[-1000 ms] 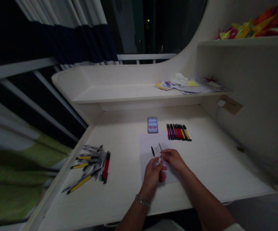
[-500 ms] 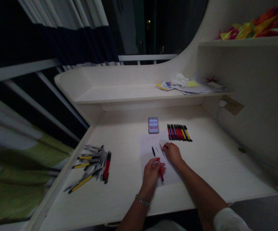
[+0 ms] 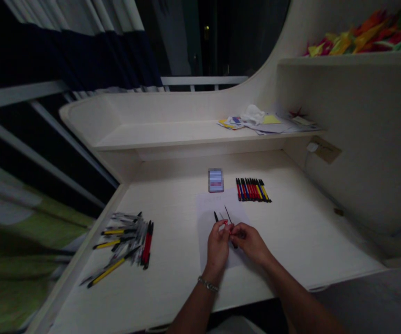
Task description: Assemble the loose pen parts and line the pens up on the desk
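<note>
My left hand point(image 3: 219, 243) is closed around a red pen barrel point(image 3: 225, 222), mostly hidden by the fingers. Against its fingertips, my right hand point(image 3: 252, 242) is closed in a pinch; what it grips is too small to make out. A small dark piece point(image 3: 234, 245) shows just below the meeting fingers. On the white paper point(image 3: 204, 232) under both hands lie a thin dark pen refill point(image 3: 227, 213), a black pen part point(image 3: 216, 216) and a small thin piece point(image 3: 221, 216), perhaps a spring.
A phone point(image 3: 216, 181) lies beyond the paper, beside a neat row of assembled pens point(image 3: 253, 190). At the left are a pile of clear pen parts, yellow barrels point(image 3: 110, 271) and red barrels point(image 3: 147, 243). Papers point(image 3: 266, 125) rest on the raised shelf.
My right hand has left the dark refill on the paper and come down to my left hand's fingertips. The red barrel has turned and is more hidden. The view has shifted slightly.
</note>
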Available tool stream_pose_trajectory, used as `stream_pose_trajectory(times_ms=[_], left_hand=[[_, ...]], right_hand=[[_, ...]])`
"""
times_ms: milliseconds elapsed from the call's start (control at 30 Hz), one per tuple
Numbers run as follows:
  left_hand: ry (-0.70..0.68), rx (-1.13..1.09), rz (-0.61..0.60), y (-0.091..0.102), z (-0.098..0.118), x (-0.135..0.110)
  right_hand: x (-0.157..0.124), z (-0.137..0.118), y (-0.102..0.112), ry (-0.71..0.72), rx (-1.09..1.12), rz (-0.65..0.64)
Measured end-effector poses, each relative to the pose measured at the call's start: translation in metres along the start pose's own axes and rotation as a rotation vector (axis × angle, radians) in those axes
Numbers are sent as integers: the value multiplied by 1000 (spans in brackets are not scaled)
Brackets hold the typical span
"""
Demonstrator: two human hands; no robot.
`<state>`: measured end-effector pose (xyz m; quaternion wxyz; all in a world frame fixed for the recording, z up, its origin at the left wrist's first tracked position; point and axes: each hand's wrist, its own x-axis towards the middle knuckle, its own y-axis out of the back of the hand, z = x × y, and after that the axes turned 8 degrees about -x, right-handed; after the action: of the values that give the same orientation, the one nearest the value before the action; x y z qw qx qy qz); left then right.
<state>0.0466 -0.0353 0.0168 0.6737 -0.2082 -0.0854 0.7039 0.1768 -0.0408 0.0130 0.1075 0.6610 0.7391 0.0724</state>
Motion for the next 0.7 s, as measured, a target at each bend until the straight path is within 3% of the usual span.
stream_pose_trajectory(times_ms=[100,233,367,700], left_hand=[[7,33,11,3,-2,0],[-55,152,11,14,-4,-2],[-134,337,-12,24,-4,-7],[-227,598,-31,33,5,-8]], right_hand=[[13,3,13,-12,-93,79],[38,3,30,-41,-476,240],[52,5,30,-78,-807,229],[52,18,24,-103,-960,247]])
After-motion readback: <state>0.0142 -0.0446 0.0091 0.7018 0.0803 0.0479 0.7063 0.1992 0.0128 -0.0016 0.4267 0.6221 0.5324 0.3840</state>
